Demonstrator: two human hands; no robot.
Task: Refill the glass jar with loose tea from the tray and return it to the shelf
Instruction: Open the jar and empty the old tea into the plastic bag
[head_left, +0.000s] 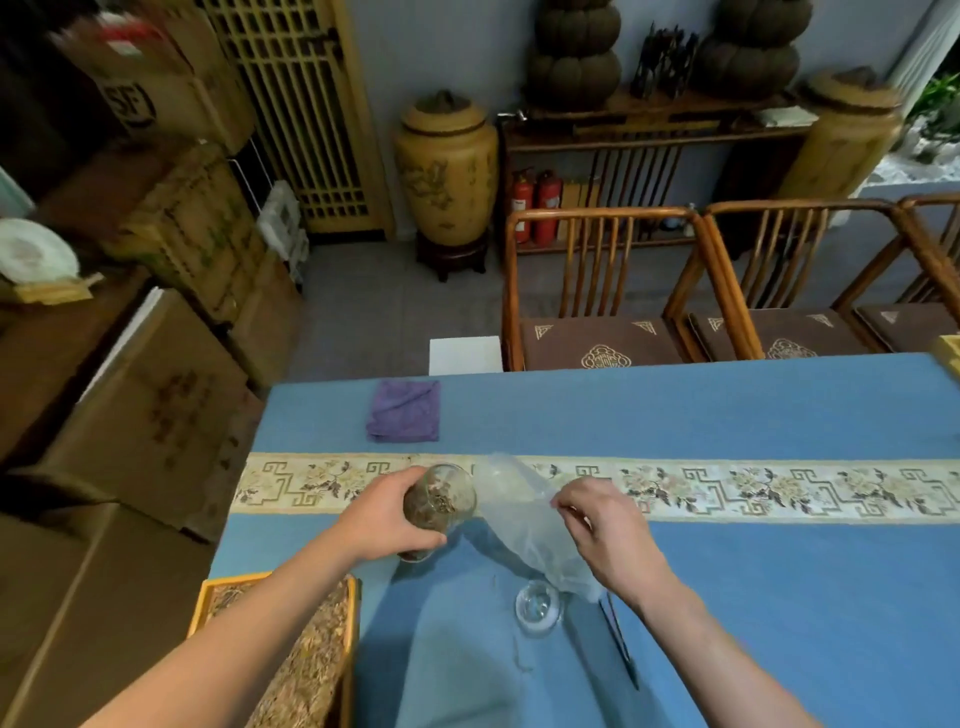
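Note:
A glass jar (441, 506) with loose tea inside stands tilted on the blue tablecloth, and my left hand (387, 519) grips its side. My right hand (605, 530) pinches a crumpled clear plastic bag (514, 514) that lies just right of the jar. A clear glass lid (538, 608) lies on the cloth below the bag. The wooden tray (280, 649) full of loose tea sits at the table's near left corner, partly under my left forearm.
A folded purple cloth (404, 411) lies at the table's far left. A patterned runner (727, 491) crosses the table. A thin dark stick (621, 644) lies near my right forearm. Wooden chairs (597, 291) stand behind the table, cardboard boxes (156, 395) to the left.

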